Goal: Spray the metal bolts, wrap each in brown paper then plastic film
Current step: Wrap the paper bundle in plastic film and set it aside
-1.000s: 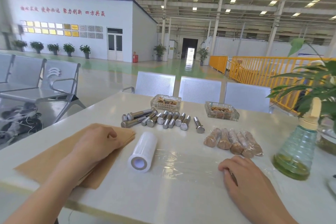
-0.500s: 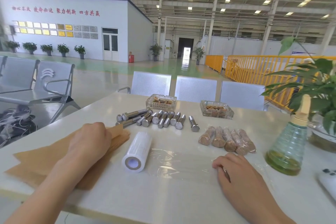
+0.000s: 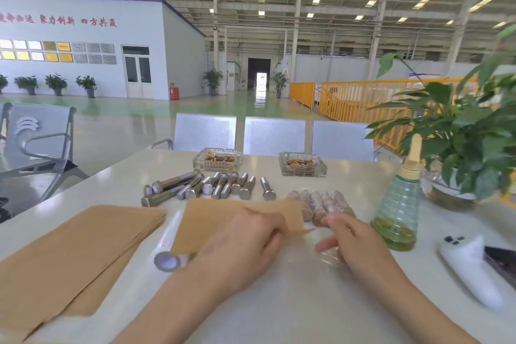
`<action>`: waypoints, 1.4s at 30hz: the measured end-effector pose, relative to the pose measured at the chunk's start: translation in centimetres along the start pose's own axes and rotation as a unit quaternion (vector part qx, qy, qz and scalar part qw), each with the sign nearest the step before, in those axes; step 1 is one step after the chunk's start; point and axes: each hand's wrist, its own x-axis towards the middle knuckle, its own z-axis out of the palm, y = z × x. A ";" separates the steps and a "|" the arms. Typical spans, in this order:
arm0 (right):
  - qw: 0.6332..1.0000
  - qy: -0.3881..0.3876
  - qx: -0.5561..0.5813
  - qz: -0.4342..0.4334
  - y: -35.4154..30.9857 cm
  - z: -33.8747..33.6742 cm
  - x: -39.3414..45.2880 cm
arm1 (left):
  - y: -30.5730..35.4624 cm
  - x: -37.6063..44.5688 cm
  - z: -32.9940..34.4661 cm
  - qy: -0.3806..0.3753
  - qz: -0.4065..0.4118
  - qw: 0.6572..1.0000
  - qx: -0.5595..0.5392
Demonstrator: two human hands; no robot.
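Note:
Several bare metal bolts (image 3: 212, 188) lie in a row at the table's middle. Right of them lie several wrapped bolts (image 3: 324, 204). My left hand (image 3: 245, 246) holds one brown paper sheet (image 3: 223, 218) lifted over the roll of plastic film (image 3: 167, 248). The stack of brown paper (image 3: 69, 248) lies at the left. My right hand (image 3: 354, 240) rests with curled fingers on the clear film spread on the table; whether it holds anything is unclear. A green spray bottle (image 3: 398, 209) stands at the right.
Two glass trays (image 3: 217, 160) (image 3: 303, 167) stand behind the bolts. A potted plant (image 3: 469, 148) stands at the far right. A white remote (image 3: 469, 265) and a dark device (image 3: 502, 262) lie at the right edge. Metal chairs (image 3: 275, 134) line the table's far side.
My left hand left the paper stack and moved right with one sheet, now over the film roll. My right hand shifted slightly up and right. The camera turned a little left.

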 end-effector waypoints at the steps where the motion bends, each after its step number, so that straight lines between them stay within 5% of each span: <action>1: 0.999 -0.031 0.018 0.029 -0.3 -0.4 0.2 | 0.5 0.0 1.0 -0.027 0.011 1.000 -0.003; 6: 0.997 -0.056 0.008 0.060 -0.1 -1.1 0.4 | 1.3 -0.2 3.2 -0.098 0.026 0.994 -0.050; 10: 0.995 -0.068 -0.010 0.072 0.2 -1.0 0.2 | 0.5 0.1 2.8 -0.146 -0.037 0.986 -0.070; 19: 0.986 -0.140 -0.086 0.026 -0.5 -1.7 -0.9 | -1.3 -0.6 3.3 -0.233 -0.123 0.964 0.033; 24: 0.969 -0.040 -0.244 -0.021 -0.3 -1.8 -0.8 | -1.1 -1.0 3.0 -0.232 -0.127 0.963 0.051; 28: 0.943 0.010 -0.299 -0.142 0.3 -0.6 0.6 | -0.8 -0.4 2.0 -0.253 -0.139 0.957 0.026; 34: 0.920 0.011 -0.293 -0.259 2.5 1.4 2.3 | -2.7 6.6 1.5 -0.068 -0.217 0.973 0.044; 39: 0.913 0.008 -0.283 -0.294 3.1 1.5 2.2 | -5.3 11.4 3.6 -0.193 -0.237 0.944 0.122; 42: 0.919 0.011 -0.268 -0.290 3.2 1.3 2.3 | -6.1 11.4 5.0 -0.196 -0.244 0.939 0.145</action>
